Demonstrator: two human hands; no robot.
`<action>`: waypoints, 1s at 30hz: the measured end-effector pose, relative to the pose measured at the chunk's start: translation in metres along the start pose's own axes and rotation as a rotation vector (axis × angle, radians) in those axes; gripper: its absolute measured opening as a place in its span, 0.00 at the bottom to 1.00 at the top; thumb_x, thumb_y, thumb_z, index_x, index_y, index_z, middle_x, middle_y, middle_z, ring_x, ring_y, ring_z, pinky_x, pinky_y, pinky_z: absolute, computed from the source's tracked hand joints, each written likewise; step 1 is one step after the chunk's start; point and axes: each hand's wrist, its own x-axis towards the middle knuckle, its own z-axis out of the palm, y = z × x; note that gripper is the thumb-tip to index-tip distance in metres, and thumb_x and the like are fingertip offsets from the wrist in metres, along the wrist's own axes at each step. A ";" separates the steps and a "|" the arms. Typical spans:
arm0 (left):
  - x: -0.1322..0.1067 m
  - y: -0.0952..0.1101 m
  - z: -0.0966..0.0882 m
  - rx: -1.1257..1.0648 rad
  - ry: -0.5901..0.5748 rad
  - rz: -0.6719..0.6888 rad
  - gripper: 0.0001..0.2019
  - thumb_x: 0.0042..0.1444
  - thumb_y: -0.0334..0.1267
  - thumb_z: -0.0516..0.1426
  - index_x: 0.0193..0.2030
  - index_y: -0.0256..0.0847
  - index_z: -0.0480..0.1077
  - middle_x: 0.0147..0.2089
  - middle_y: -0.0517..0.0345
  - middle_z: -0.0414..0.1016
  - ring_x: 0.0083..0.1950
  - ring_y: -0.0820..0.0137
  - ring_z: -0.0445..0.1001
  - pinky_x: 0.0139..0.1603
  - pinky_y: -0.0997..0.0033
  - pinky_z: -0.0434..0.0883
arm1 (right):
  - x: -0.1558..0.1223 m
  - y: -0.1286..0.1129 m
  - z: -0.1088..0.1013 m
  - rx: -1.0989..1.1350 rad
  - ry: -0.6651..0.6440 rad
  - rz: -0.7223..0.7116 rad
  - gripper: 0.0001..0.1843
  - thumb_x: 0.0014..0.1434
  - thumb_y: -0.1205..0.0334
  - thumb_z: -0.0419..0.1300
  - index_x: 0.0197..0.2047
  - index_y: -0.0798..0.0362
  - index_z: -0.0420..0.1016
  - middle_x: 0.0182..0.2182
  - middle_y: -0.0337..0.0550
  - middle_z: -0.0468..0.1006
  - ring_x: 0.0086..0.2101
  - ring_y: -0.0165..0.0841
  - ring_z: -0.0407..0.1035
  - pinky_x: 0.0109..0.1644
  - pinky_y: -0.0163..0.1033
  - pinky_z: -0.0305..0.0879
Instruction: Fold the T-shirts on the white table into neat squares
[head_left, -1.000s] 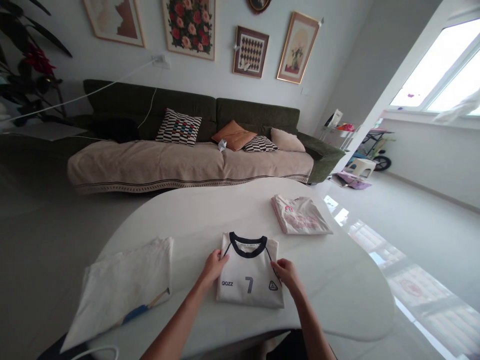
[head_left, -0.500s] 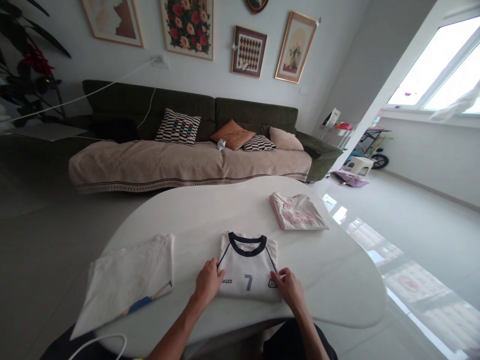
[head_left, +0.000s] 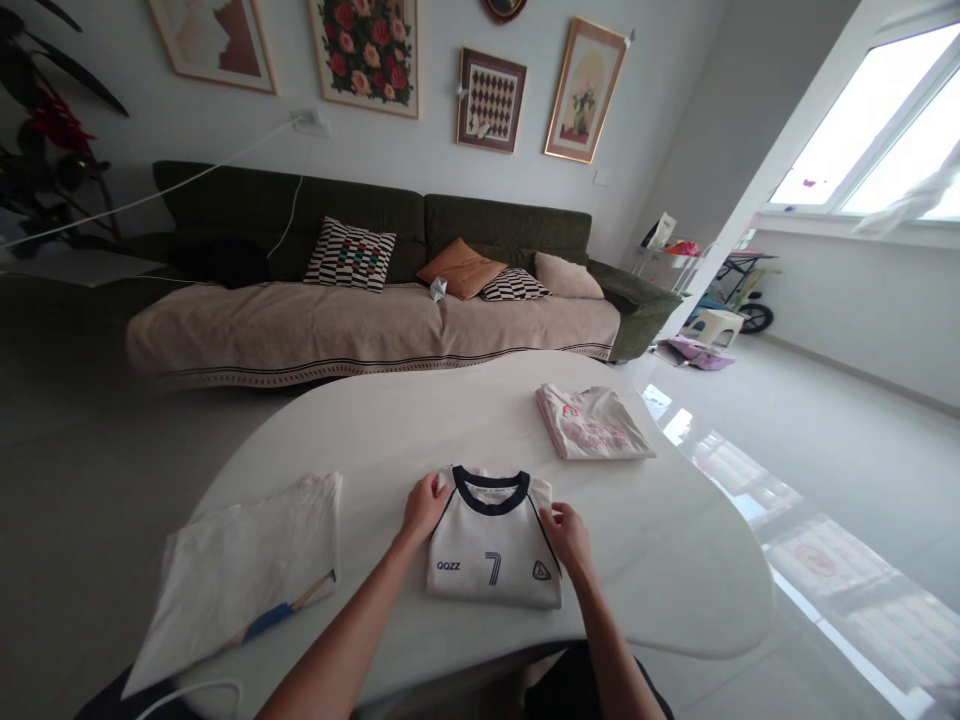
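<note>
A white T-shirt (head_left: 469, 535) with a navy collar, a large 7 and the letters QQZZ lies folded on the white table, its collar pointing away from me. At its upper left shoulder edge, my left hand (head_left: 424, 510) is closed on the cloth. My right hand (head_left: 568, 535) pinches the right side edge, a little below the shoulder. Both thumbs rest on the shirt's border, and the fingertips under the edge are partly hidden.
A folded white and pink garment (head_left: 596, 425) lies at the table's back right. Another white garment (head_left: 251, 560) with a blue print spreads at the left, hanging over the edge. Beyond the rounded table (head_left: 390, 420) stands a green sofa (head_left: 510, 235) with cushions. A white cable (head_left: 202, 686) shows bottom left.
Both hands have slid away from me along the shirt's sides, from beside the print up towards the shoulders. The full QQZZ lettering and badge now show. The view has shifted slightly.
</note>
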 end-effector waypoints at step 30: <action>0.002 0.001 0.018 0.009 0.144 0.104 0.13 0.50 0.37 0.53 0.41 0.36 0.68 0.38 0.49 0.71 0.44 0.64 0.69 0.47 0.68 0.64 | 0.000 -0.001 -0.003 -0.061 0.016 -0.059 0.15 0.48 0.53 0.53 0.35 0.54 0.66 0.26 0.47 0.74 0.31 0.38 0.68 0.34 0.38 0.59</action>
